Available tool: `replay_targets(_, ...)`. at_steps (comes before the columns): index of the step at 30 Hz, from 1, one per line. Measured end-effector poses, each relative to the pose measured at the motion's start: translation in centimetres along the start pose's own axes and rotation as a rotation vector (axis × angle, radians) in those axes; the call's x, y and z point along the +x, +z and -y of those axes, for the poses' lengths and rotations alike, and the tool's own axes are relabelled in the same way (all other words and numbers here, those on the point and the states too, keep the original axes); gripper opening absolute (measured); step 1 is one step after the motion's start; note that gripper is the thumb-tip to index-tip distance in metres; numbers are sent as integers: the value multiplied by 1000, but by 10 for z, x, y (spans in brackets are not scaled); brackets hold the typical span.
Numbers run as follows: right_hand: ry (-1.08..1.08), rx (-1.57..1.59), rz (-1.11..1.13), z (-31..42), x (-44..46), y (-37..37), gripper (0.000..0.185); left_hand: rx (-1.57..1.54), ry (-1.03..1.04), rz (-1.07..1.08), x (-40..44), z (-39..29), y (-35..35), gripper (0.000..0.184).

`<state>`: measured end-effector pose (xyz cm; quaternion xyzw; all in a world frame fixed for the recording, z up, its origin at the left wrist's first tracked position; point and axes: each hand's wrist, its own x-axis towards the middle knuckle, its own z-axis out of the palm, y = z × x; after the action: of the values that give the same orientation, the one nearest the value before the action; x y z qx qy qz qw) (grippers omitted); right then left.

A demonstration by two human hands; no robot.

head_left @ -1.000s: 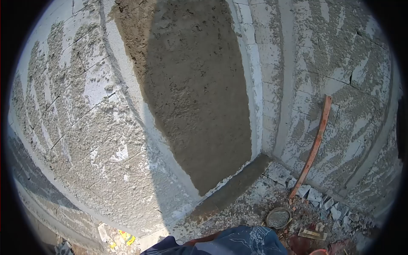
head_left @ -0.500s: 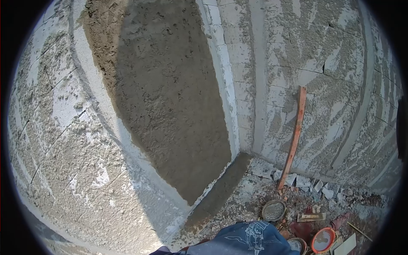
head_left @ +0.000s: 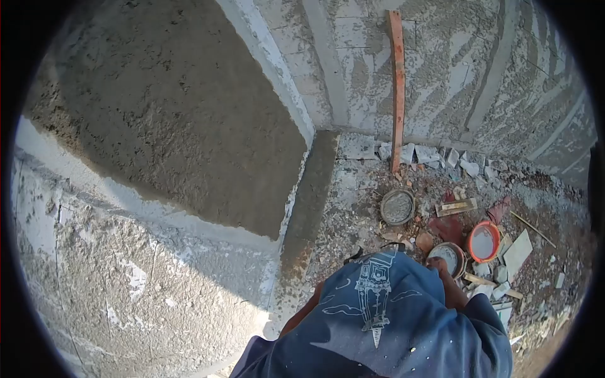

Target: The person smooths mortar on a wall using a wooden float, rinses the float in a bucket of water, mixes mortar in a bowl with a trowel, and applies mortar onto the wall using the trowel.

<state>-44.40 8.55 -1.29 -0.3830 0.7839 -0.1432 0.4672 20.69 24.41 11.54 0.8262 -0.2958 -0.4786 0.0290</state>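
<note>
My right hand (head_left: pixel 440 266) is low in front of me, at the near rim of a bucket (head_left: pixel 449 252) holding grey mortar. Its fingers are too small and partly covered to show a grip. Of my left side only the forearm (head_left: pixel 304 313) shows; the hand is hidden behind my dark blue shirt (head_left: pixel 391 302). A small black object (head_left: pixel 354 254) pokes out past the shirt's far edge. Just right of the bucket stands an orange-red bucket (head_left: pixel 483 241) with grey contents. A round pan of mortar (head_left: pixel 397 207) sits farther off.
A long reddish straightedge (head_left: pixel 397 88) leans on the right wall. Wet grey plaster (head_left: pixel 189 120) covers a panel of the left wall. On the rubble floor lie a wooden float (head_left: pixel 456 206), a pale board (head_left: pixel 518 254), a thin stick (head_left: pixel 532 228) and broken block pieces (head_left: pixel 427 154).
My view has tilted down and turned right, so the plastered panel has shifted left. More of my shirt, my left forearm and my right hand by the bucket now show.
</note>
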Motion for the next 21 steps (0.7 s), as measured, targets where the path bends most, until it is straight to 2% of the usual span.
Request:
replay_targets(1,34,106,-22,40,-35,-8,30,-1,-1,22,0,4,1,52)
replay_targets(2,12,48,-80,68,-59,-13,34,14,-2,53,3,7,3,52)
replay_targets(3,3,-4,-47,69,-63,-18,36,35,-2,86,5,10,5,52)
replay_targets(4,-2,3,-101,43,-44,-5,38,65,-6,115,7,6,0,51)
replay_targets(7,87,-30,-86,41,-73,-18,39,167,12,195,24,6,-4,50)
replay_targets(11,232,132,-143,3,-99,-9,34,256,67,285,39,-39,10,49)
replay_targets(16,391,293,-196,-38,-155,2,38,293,119,416,62,-97,30,48)
replay_targets(19,299,206,-176,-92,-153,27,38,193,75,406,84,-134,27,47)
replay_targets(21,370,57,-77,-96,-150,31,30,178,-18,323,84,-166,23,47)
